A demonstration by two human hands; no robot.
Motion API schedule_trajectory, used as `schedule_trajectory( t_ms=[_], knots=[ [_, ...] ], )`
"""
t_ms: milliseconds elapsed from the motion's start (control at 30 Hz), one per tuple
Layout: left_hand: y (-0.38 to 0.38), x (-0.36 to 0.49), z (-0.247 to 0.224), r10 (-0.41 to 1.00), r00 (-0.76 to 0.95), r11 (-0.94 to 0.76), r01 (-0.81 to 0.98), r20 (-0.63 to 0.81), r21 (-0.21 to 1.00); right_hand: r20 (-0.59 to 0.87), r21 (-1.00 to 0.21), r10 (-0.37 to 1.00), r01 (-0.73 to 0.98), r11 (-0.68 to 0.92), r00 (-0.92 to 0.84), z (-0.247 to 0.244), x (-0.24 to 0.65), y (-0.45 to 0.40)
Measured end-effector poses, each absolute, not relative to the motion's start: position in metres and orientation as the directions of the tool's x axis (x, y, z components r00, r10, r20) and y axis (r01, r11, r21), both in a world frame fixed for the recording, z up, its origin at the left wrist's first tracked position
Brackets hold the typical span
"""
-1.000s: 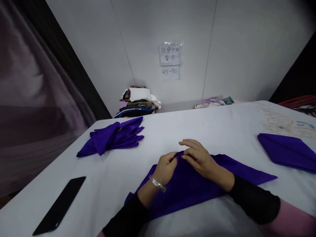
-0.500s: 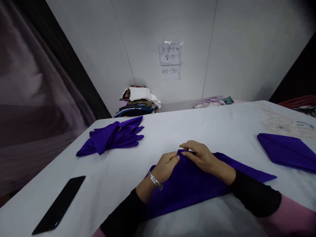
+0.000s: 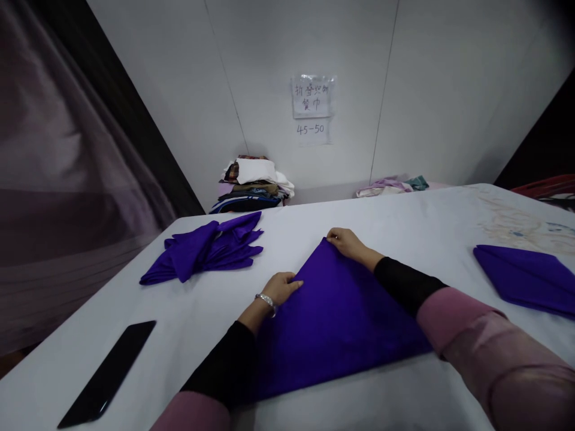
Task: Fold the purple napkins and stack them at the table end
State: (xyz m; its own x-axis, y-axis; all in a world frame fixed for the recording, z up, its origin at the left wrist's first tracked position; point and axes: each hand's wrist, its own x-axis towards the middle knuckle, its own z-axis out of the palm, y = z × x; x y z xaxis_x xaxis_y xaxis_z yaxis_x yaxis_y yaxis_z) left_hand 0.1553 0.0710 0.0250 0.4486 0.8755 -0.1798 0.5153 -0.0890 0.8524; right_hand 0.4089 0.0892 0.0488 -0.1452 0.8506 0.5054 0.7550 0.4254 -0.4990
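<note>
A purple cloth napkin [image 3: 341, 323] lies in front of me, folded into a triangle with its tip pointing away. My right hand [image 3: 347, 242] pinches that far tip between thumb and fingers. Lower down, my left hand [image 3: 281, 289], with a silver bracelet at the wrist, grips the left slanting edge, thumb on top. My right forearm hides the napkin's right side, and the left forearm covers part of its near left corner.
A loose heap of purple napkins [image 3: 202, 248] is at the back left; a folded purple napkin [image 3: 527, 278] lies at right. A black flat slab [image 3: 110, 371] rests at the near left. Stacked clothes [image 3: 251, 185] sit by the wall beyond the white table [image 3: 193, 353].
My right hand has moved away from me with the napkin's tip, spreading the cloth into a taller triangle. My left hand has shifted left and down along the edge.
</note>
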Motion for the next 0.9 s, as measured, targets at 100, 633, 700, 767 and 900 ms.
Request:
schedule_trajectory(
  t_ms=[100, 633, 700, 767, 900],
  knots=[
    [0.08, 0.149, 0.017, 0.892, 0.422, -0.135, 0.595, -0.164, 0.792, 0.501, -0.482, 0.853, 0.771, 0.416, -0.146, 0.027, 0.411, 0.111],
    [0.036, 0.133, 0.018, 0.967, 0.249, -0.227, 0.932, -0.045, 0.283, 0.465, -0.38, 0.864, 0.838, 0.392, -0.193, -0.013, 0.409, 0.125],
    [0.029, 0.131, 0.016, 0.961, 0.276, -0.263, 0.935, -0.022, 0.236, 0.462, -0.365, 0.859, 0.835, 0.412, -0.222, -0.005, 0.402, 0.113],
    [0.023, 0.13, 0.013, 0.952, 0.307, -0.303, 0.932, 0.013, 0.198, 0.456, -0.349, 0.847, 0.82, 0.454, -0.275, 0.001, 0.388, 0.091],
    [0.019, 0.129, 0.012, 0.934, 0.349, -0.356, 0.92, 0.071, 0.162, 0.381, -0.341, 0.817, 0.755, 0.56, -0.434, 0.001, 0.357, 0.026]
  ],
)
